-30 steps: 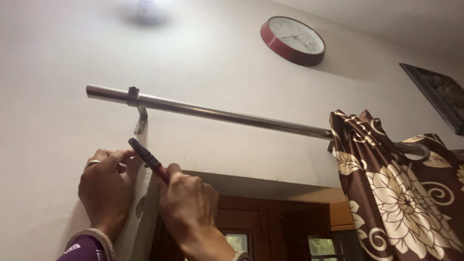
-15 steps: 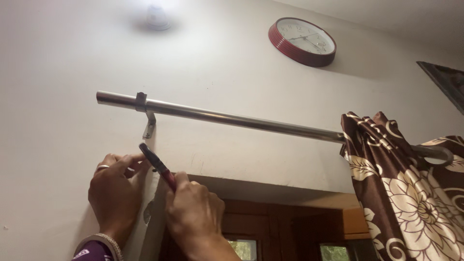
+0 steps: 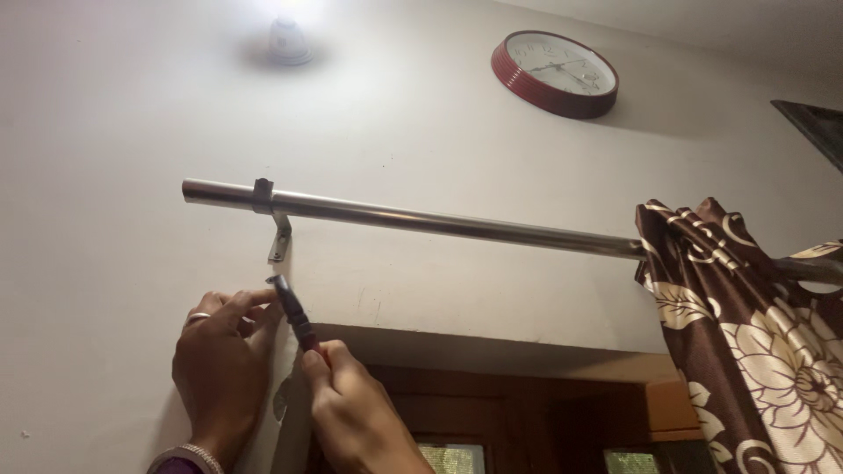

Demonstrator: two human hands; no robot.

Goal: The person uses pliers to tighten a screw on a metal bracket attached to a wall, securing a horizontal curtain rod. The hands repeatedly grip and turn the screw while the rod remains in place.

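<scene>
Overhead, my right hand [image 3: 351, 412] has its grip closed around the red handle of a screwdriver [image 3: 292, 312], the dark shaft slanting up and left toward the wall just below a metal bracket [image 3: 279, 239]. My left hand [image 3: 224, 369], a ring on one finger, rests against the white wall [image 3: 132, 132] with its fingertips pinched together at the tool's tip; whether a screw sits between them I cannot tell, since the fingers hide the spot. I judge the screwdriver light and stiff, its handle the sure place to hold, though a small tip could slip on a painted wall. The bracket carries a bare steel curtain rod [image 3: 421, 219], rigid and smooth, running right to a brown flowered curtain [image 3: 746, 333] bunched at the far end. A red-rimmed clock [image 3: 555, 74] and a lit lamp [image 3: 288, 39] hang above. No containers show.
</scene>
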